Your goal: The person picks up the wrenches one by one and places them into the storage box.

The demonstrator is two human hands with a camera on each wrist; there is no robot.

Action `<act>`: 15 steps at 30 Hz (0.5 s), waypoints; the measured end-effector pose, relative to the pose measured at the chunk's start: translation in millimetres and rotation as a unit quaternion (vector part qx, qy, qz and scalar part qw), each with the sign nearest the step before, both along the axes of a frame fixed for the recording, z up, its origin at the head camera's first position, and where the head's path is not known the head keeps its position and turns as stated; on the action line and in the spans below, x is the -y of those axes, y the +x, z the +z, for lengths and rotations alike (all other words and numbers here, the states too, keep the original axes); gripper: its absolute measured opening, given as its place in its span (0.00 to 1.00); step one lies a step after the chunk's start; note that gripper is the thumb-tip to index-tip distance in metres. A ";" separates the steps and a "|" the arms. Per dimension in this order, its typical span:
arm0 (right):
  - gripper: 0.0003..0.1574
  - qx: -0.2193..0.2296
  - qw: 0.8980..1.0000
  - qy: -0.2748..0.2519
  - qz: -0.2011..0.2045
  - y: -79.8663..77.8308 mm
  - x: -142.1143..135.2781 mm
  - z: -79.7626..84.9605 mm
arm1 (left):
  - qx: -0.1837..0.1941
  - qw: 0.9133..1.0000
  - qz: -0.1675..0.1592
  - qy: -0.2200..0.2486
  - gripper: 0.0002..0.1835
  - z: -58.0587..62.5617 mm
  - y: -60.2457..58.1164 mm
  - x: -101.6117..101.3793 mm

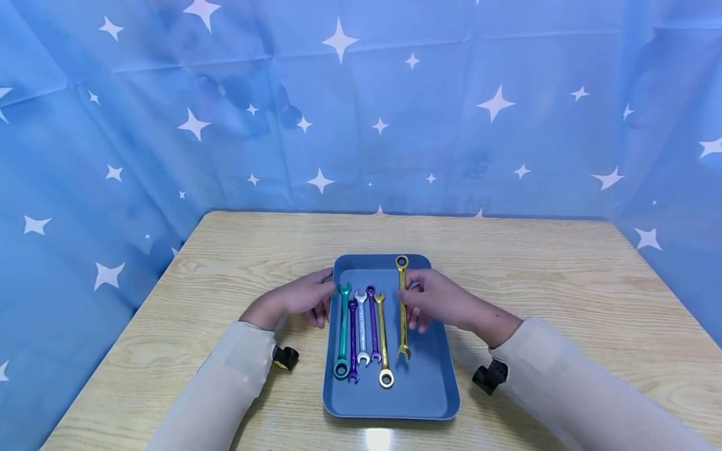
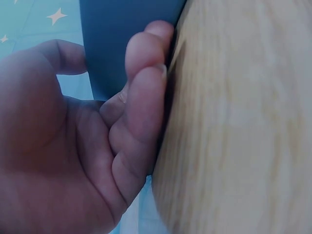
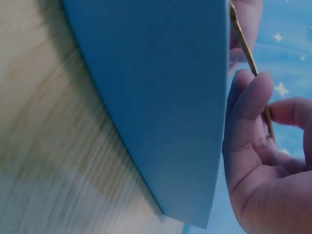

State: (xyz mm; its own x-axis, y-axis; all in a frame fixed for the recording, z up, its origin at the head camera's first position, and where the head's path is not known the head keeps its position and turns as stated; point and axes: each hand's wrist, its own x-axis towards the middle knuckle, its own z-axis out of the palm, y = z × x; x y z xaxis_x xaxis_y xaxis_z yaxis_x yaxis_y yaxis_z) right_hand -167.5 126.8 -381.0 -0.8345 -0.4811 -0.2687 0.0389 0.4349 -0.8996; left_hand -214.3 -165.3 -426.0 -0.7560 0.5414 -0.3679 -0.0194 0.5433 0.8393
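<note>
My right hand (image 1: 437,299) pinches a gold combination wrench (image 1: 403,307) between thumb and fingers. It is held lengthwise over the right part of a blue-grey tray (image 1: 417,394), ring end toward the back. In the right wrist view this gold wrench (image 3: 247,51) passes behind the fingertips. My left hand (image 1: 301,295) holds the tray's left side, its thumb at the rim and its curled fingers against the outer wall (image 2: 109,29). Side by side in the tray lie a green wrench (image 1: 343,332), two purple wrenches (image 1: 353,338), a silver wrench (image 1: 362,326) and another gold wrench (image 1: 383,341).
The tray stands on a light wood-grain table (image 1: 271,250). Behind and beside the table hangs a blue cloth (image 1: 271,150) with white stars. Black wrist cameras (image 1: 491,376) sit at both sleeve cuffs, the right one beside the tray's right edge.
</note>
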 end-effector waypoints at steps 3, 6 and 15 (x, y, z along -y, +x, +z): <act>0.07 0.008 1.000 0.001 0.003 0.0 2.4 -1.4 | 0.001 1.000 0.002 -0.001 0.32 1.3 0.6 0.0; 0.08 0.015 1.000 -0.002 0.010 -0.2 4.0 -3.8 | 0.002 1.000 0.003 -0.001 0.32 1.9 0.8 -0.2; 0.13 0.036 0.999 0.001 0.027 -3.3 9.4 -10.3 | 0.001 1.000 -0.001 0.001 0.32 1.2 0.0 0.7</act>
